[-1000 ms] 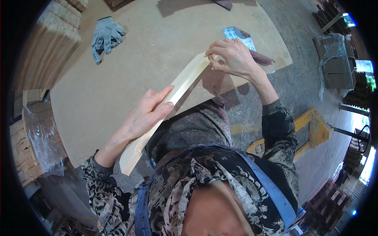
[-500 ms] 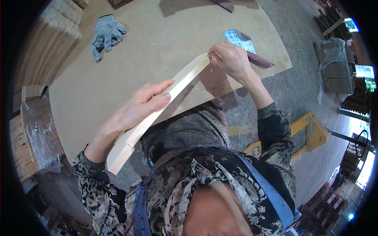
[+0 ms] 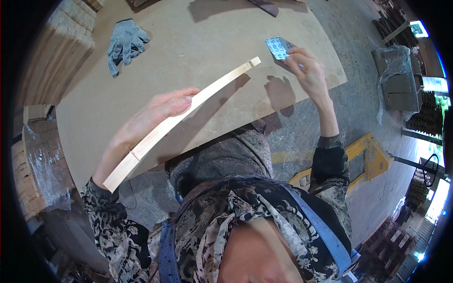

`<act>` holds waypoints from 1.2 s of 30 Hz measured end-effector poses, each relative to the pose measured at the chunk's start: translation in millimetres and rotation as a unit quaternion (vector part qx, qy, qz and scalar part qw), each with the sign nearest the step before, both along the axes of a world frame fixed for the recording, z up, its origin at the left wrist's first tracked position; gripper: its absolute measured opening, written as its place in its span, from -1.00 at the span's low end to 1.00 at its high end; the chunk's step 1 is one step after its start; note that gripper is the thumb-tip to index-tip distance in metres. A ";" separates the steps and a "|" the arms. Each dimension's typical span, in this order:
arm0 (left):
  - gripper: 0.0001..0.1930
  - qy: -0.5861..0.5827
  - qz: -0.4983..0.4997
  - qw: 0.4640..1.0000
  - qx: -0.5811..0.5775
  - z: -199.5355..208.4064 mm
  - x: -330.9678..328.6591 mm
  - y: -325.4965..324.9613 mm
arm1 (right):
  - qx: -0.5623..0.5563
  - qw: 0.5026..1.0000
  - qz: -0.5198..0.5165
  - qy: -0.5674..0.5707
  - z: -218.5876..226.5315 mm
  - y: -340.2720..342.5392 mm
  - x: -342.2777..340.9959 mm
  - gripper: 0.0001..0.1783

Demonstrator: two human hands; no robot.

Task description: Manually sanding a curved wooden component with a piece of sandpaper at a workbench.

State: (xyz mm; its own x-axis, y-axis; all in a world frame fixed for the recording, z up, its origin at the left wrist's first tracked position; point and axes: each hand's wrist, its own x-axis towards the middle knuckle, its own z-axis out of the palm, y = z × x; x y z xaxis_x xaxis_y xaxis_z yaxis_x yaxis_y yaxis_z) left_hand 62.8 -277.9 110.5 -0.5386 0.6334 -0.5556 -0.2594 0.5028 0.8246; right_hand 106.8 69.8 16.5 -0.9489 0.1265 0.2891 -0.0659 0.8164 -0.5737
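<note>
My left hand [image 3: 163, 111] is closed around a long, pale wooden strip [image 3: 188, 112], thumb on its upper side. The strip slants from near my left wrist up to the right, held above the table, with a notch or shoulder near each end. Nothing else touches its far end. To the right, my right hand [image 3: 307, 73] has its fingers bent and closed on the edge of a sheet of sandpaper [image 3: 277, 48] with a printed blue and white backing. The hand hides part of the sheet.
Grey work gloves [image 3: 125, 46] lie at the table's [image 3: 155, 70] far left. A brown strip [image 3: 265, 6] lies at the far edge. Stacked wooden pieces [image 3: 61, 47] stand left of the table. A yellow pallet jack [image 3: 373, 158] and a plastic-wrapped box [image 3: 400, 82] are on the right.
My right hand has left the strip's far end and moved right onto the sandpaper. My left hand has shifted the strip left and turned it slightly.
</note>
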 end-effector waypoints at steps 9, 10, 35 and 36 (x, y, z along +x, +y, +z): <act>-0.44 -0.007 0.021 0.999 -0.026 9.0 0.2 5.8 | -0.054 0.990 0.127 -0.019 -6.5 -57.3 -20.2 -0.77; -0.44 -0.006 0.024 0.999 -0.030 6.6 -3.9 -2.2 | -0.116 0.985 0.107 -0.062 -9.7 -59.0 -23.4 -0.77; -0.34 0.347 0.269 0.807 0.396 -13.0 -75.1 157.9 | -0.073 0.977 -0.198 0.017 -39.2 -32.8 2.3 -0.72; -0.34 0.381 0.259 0.806 0.371 -11.8 -79.5 157.6 | 0.015 0.979 -0.203 0.008 -32.7 -21.7 -0.2 -0.70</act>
